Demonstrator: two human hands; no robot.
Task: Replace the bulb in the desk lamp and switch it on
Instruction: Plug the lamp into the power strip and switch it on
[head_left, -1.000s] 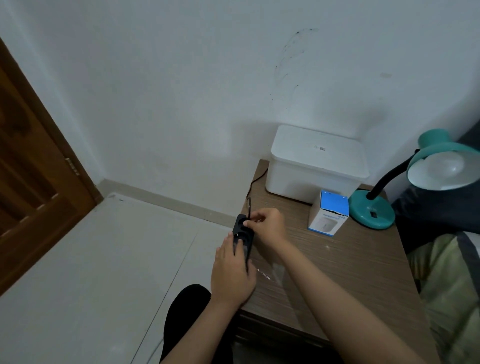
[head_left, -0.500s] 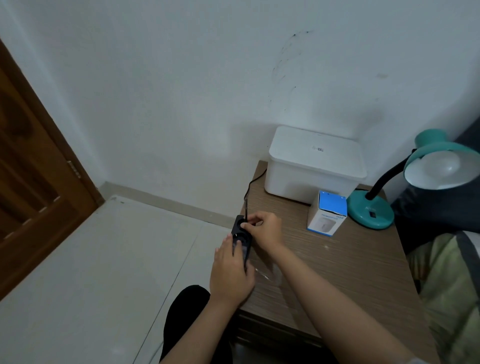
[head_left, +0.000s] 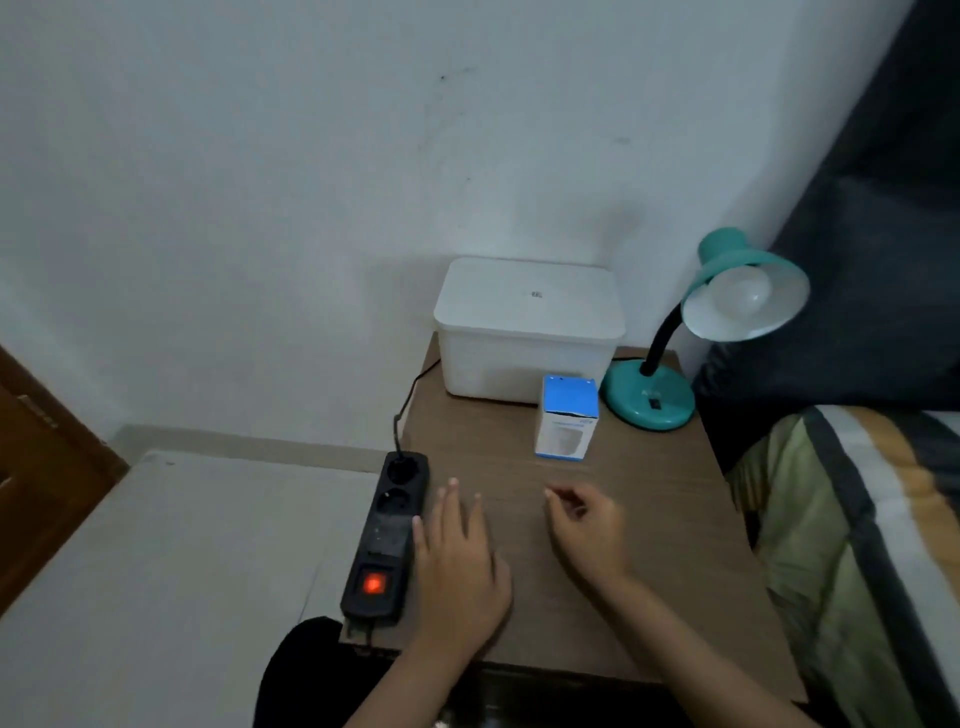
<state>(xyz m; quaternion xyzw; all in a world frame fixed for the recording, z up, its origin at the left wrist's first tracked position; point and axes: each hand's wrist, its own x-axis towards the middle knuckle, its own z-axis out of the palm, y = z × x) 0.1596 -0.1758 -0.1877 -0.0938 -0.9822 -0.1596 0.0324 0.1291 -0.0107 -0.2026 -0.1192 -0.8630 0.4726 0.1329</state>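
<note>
Nearest, at the table's front edge: left hand (head_left: 457, 566), flat and spread on the brown wood-grain bedside table (head_left: 639, 525), fingers straight, holding nothing, thumb side just beside the black plastic power strip (head_left: 387, 540). Right hand (head_left: 584, 525) alongside, hovering low or resting, fingers loosely curled, nothing gripped.

On the strip: one red rocker switch (head_left: 373, 583) glowing at the near end, so power apparently on; one black plug and cord (head_left: 401, 452) seated in the far socket, one empty round socket behind it toward the near end, further sockets too dim to count.

Mid-table: one small blue-and-white cardboard bulb box (head_left: 567, 423), upright, just in front of the white lidded plastic storage box (head_left: 527, 332) against the wall.

Far right corner: one teal desk lamp (head_left: 675, 364) with black gooseneck, round base on the table, shade tipped toward the camera. Inside the shade, one white frosted bulb (head_left: 740, 299), screwed in, unlit.

Judged progress: bulb seemingly fitted, lamp plugged in, strip live. Left to do: pressing the small black switch (head_left: 655, 404) on the lamp base, well apart from both hands. Whether the fitted bulb is the new one: cannot tell.

Count: two hands, one lamp, one bulb, one bulb box, one storage box, one strip.
</note>
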